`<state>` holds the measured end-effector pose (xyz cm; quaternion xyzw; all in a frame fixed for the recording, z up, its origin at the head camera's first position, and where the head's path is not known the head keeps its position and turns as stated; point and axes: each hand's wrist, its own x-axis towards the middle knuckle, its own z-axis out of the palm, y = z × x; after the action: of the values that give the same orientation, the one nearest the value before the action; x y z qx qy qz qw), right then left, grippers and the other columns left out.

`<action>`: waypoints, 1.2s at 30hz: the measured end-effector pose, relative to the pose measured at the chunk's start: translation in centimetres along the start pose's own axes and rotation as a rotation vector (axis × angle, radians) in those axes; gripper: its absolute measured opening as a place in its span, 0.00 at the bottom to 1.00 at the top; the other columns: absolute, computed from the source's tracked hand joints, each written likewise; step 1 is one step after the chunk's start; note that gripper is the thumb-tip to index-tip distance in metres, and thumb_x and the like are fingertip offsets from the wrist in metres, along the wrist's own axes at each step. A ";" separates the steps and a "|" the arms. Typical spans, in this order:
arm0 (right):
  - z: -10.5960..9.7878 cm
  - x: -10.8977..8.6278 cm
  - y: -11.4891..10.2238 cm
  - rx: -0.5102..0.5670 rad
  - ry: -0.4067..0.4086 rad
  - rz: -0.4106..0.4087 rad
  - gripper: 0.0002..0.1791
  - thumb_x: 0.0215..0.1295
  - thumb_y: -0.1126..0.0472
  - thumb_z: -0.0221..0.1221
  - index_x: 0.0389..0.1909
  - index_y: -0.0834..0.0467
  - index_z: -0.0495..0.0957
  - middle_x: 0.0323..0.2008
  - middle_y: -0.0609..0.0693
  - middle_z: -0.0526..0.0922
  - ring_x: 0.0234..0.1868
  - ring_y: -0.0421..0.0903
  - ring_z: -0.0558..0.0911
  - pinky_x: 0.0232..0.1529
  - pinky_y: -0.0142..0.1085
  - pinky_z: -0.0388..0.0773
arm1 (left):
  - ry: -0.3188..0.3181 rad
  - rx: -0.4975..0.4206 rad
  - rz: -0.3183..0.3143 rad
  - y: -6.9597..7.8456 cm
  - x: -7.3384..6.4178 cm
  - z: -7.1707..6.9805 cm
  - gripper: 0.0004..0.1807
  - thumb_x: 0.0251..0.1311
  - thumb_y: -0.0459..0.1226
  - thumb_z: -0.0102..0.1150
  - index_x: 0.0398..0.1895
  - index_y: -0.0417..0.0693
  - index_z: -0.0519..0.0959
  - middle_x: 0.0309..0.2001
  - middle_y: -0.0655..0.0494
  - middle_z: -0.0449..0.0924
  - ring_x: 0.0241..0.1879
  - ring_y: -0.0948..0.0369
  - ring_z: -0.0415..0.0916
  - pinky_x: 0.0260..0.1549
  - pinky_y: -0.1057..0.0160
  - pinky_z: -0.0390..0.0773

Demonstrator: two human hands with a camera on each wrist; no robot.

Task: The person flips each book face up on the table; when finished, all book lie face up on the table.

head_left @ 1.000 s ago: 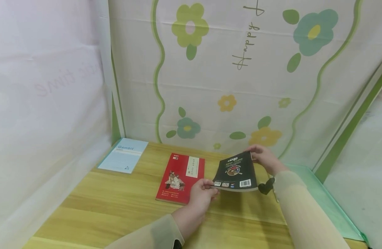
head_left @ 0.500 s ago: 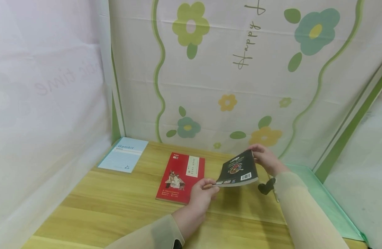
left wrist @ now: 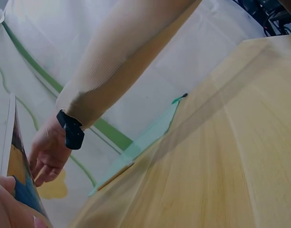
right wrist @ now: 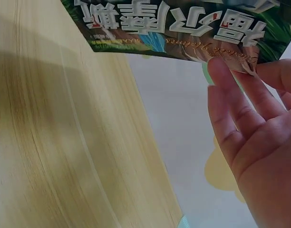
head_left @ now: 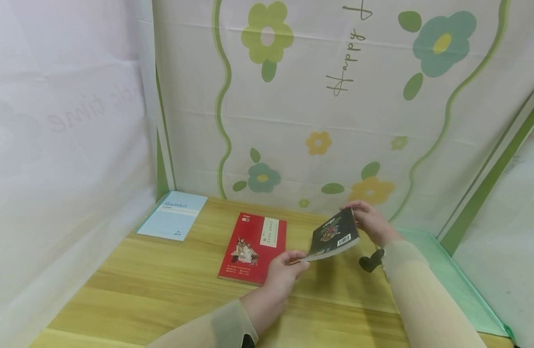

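A black book (head_left: pixel 334 232) is held tilted above the table by both hands, its back cover with a barcode facing up. My left hand (head_left: pixel 279 278) pinches the near left corner. At the far right corner, my right hand (head_left: pixel 373 224) grips the edge between thumb and fingers. The right wrist view catches the underside, a colourful cover (right wrist: pixel 183 28) with large white characters. Left of the black book lies a red book (head_left: pixel 254 246), face up and partly behind my left hand. The left wrist view shows only a sliver of the held book (left wrist: pixel 17 161).
A light blue notebook (head_left: pixel 173 217) marked "Gambit" lies at the table's (head_left: pixel 132 299) back left corner. A translucent green sheet-like thing (head_left: pixel 450 275) runs along the right side. White cloth with printed flowers (head_left: pixel 267 111) stands close behind, with more cloth at both sides.
The black book has tilted and turned in my hands, so its back cover now shows more narrowly and its page edge more. My hands stay in nearly the same places.
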<state>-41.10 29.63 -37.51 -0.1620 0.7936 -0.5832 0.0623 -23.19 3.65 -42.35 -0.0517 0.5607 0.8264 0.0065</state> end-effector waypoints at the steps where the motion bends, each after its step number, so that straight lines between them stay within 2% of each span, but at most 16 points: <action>1: 0.0 0.0 0.0 0.000 0.005 0.002 0.19 0.74 0.65 0.50 0.59 0.72 0.66 0.58 0.63 0.71 0.49 0.48 0.79 0.49 0.39 0.79 | -0.002 0.000 -0.002 0.0 -0.1 0.0 0.09 0.57 0.27 0.66 0.42 0.38 0.82 0.43 0.52 0.81 0.39 0.60 0.78 0.46 0.58 0.79; 4: 0.1 0.1 0.0 0.016 0.016 -0.001 0.18 0.72 0.68 0.49 0.58 0.73 0.66 0.56 0.61 0.71 0.46 0.47 0.79 0.48 0.39 0.80 | -0.007 0.011 0.002 0.2 -0.2 0.0 0.10 0.56 0.28 0.67 0.42 0.39 0.83 0.41 0.54 0.82 0.39 0.59 0.78 0.46 0.56 0.78; 8: 0.0 0.3 0.1 0.073 0.030 -0.017 0.14 0.74 0.67 0.48 0.54 0.72 0.67 0.53 0.57 0.73 0.42 0.43 0.80 0.44 0.34 0.80 | -0.022 0.017 0.010 0.3 -0.3 0.1 0.11 0.56 0.28 0.67 0.43 0.39 0.84 0.38 0.54 0.82 0.39 0.59 0.77 0.44 0.58 0.77; 12: -0.1 0.3 0.2 0.123 0.032 -0.034 0.09 0.76 0.65 0.48 0.49 0.66 0.71 0.48 0.51 0.78 0.38 0.41 0.79 0.40 0.31 0.79 | -0.031 0.025 0.007 0.2 -0.3 0.1 0.10 0.56 0.29 0.68 0.42 0.40 0.83 0.37 0.55 0.82 0.39 0.58 0.76 0.40 0.61 0.75; 16: -0.1 0.2 0.2 0.171 0.013 -0.036 0.07 0.76 0.63 0.50 0.48 0.63 0.71 0.44 0.50 0.81 0.39 0.41 0.81 0.44 0.34 0.80 | -0.032 0.010 0.011 0.1 -0.2 0.1 0.10 0.55 0.29 0.68 0.41 0.41 0.82 0.38 0.54 0.82 0.39 0.58 0.76 0.41 0.61 0.76; 20: -0.1 0.2 0.2 0.163 0.014 -0.012 0.07 0.76 0.63 0.50 0.48 0.62 0.70 0.39 0.48 0.82 0.40 0.43 0.83 0.48 0.37 0.81 | -0.037 0.006 0.016 0.1 -0.2 0.1 0.10 0.55 0.29 0.68 0.40 0.41 0.80 0.37 0.53 0.83 0.38 0.58 0.77 0.41 0.61 0.76; 23: -0.1 0.1 0.2 0.131 0.035 0.013 0.05 0.75 0.65 0.49 0.46 0.59 0.71 0.38 0.45 0.81 0.38 0.42 0.82 0.47 0.36 0.81 | -0.044 0.016 0.024 0.1 -0.2 0.1 0.10 0.56 0.29 0.68 0.41 0.41 0.80 0.36 0.53 0.84 0.37 0.59 0.77 0.39 0.62 0.76; 29: 0.1 0.1 0.2 0.098 0.060 0.041 0.06 0.75 0.66 0.47 0.48 0.59 0.71 0.38 0.46 0.80 0.37 0.42 0.80 0.46 0.36 0.81 | -0.047 0.019 0.023 0.1 -0.3 0.2 0.11 0.55 0.29 0.68 0.41 0.40 0.79 0.37 0.51 0.84 0.36 0.59 0.78 0.38 0.62 0.76; 36: 0.1 0.2 0.2 0.095 0.059 0.016 0.09 0.74 0.68 0.46 0.50 0.61 0.70 0.35 0.48 0.78 0.35 0.42 0.79 0.45 0.35 0.81 | -0.049 0.026 0.016 0.0 -0.1 0.1 0.11 0.55 0.29 0.68 0.41 0.40 0.79 0.36 0.52 0.84 0.35 0.59 0.78 0.37 0.62 0.76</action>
<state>-41.29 29.49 -37.69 -0.1352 0.7679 -0.6241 0.0510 -23.09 3.75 -42.27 -0.0268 0.5713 0.8202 0.0142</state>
